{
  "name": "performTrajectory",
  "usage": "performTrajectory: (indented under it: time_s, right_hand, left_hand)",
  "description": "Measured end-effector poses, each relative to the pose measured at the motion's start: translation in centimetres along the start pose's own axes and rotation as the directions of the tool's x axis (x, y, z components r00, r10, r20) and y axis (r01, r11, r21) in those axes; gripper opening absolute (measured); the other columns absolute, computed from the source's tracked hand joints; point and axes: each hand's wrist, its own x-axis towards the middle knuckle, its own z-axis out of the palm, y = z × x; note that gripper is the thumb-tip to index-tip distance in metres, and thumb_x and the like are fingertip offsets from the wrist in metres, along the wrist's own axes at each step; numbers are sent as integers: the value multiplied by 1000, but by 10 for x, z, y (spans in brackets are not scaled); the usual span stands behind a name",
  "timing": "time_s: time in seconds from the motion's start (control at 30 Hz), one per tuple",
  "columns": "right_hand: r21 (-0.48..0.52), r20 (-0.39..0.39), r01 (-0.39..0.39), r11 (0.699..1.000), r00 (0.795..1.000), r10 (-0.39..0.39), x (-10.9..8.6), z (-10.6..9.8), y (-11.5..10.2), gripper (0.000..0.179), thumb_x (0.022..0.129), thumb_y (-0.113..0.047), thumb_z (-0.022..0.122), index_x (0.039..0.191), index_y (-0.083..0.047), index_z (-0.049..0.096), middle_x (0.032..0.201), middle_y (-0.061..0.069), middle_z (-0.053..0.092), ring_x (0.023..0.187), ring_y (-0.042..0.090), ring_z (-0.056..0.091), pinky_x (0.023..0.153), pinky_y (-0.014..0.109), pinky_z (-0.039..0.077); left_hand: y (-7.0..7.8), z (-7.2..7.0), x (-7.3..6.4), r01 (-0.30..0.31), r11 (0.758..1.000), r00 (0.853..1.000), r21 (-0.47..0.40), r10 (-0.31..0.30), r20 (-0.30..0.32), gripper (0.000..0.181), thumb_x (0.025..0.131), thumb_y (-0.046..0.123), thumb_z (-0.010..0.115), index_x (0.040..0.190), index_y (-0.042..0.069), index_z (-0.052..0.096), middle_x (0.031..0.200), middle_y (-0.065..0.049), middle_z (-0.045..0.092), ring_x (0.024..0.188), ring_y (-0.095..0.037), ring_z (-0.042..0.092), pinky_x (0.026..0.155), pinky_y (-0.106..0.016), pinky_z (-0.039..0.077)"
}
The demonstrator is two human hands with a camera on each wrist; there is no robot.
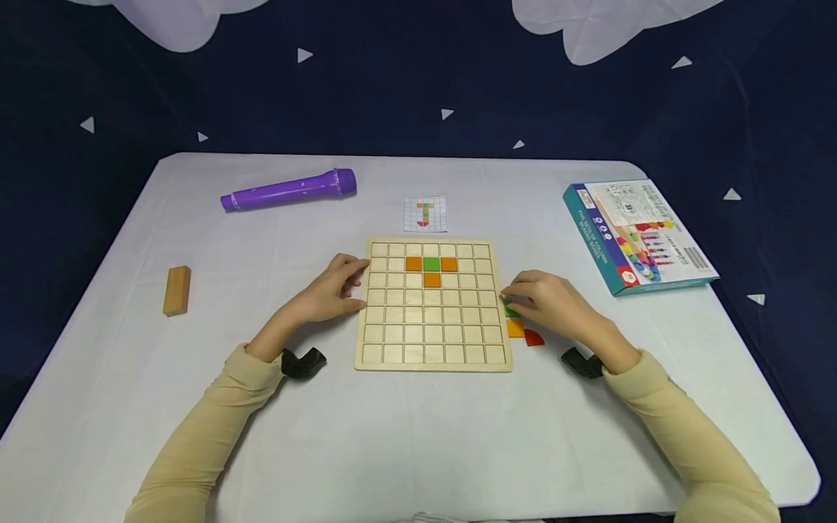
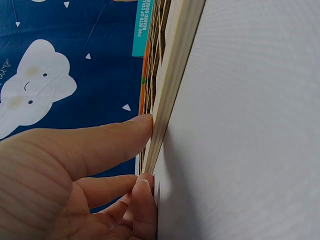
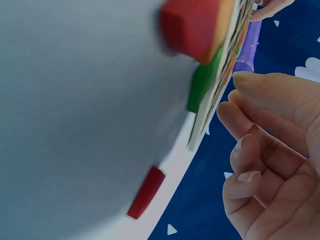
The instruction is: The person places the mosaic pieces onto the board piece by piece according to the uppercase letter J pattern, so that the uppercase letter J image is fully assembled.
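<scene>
A wooden grid board (image 1: 423,316) lies mid-table. Three orange tiles and one green tile (image 1: 431,264) sit in its upper cells. My left hand (image 1: 327,290) touches the board's left edge, thumb and forefinger spread along it. At the right edge, my right hand (image 1: 552,301) hovers over a loose green tile (image 3: 204,82); the right wrist view shows a gap between thumb and fingers, with nothing held. Beside the board lie an orange tile (image 1: 516,329) and a red rounded piece (image 1: 534,338). Another red piece (image 3: 146,192) appears in the right wrist view, hidden in the head view.
Behind the board lies a card (image 1: 426,214) printed with a coloured grid pattern. A purple microphone-shaped tube (image 1: 290,190) is at back left, a wooden block (image 1: 176,290) at left. A boxed set (image 1: 644,236) occupies the back right. Black straps (image 1: 304,364) hang at both wrists.
</scene>
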Motion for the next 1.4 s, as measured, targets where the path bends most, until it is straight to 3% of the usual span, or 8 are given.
performTrajectory:
  time_s: [0.33,0.7,0.93,1.2,1.4]
  right_hand:
    - [3,64,-60,998,996,60,-12,0,3,25,77,-11,74,100,-4,72,95,7,68,85,18,63,74,36,54]
    - [-7,114,-82,997,990,82,-11,0,4,28,78,-13,73,104,-5,71,95,6,67,80,14,59,71,32,52]
    - [-35,85,-67,997,994,70,-10,-2,8,26,76,-12,74,101,-5,72,93,6,68,76,15,59,68,32,51]
    - [-25,30,-51,998,998,52,-3,-6,10,23,77,-12,74,99,-6,73,91,5,68,68,11,53,60,23,45]
    - [-10,18,-18,1000,1000,18,8,-5,6,25,77,-13,74,100,-5,72,94,7,69,77,15,61,67,30,52]
  left_hand:
    - [0,1,-1,-6,1000,1000,2,6,-6,73,82,7,68,143,-7,30,125,-20,38,94,-22,46,79,-28,43]
    - [-2,2,0,-3,1000,1000,5,3,-14,73,82,7,68,142,-7,30,126,-20,38,95,-22,45,78,-27,42]
    - [-2,2,0,-2,1000,1000,4,2,-10,73,82,7,68,143,-7,30,126,-20,38,93,-22,46,78,-27,42]
    - [-1,0,1,-3,1000,1000,9,3,-9,73,82,7,68,143,-6,30,125,-20,38,91,-21,46,78,-28,41]
    - [-2,2,1,-1,1000,1000,1,1,-6,73,82,7,68,143,-7,29,126,-20,37,92,-22,46,78,-28,42]
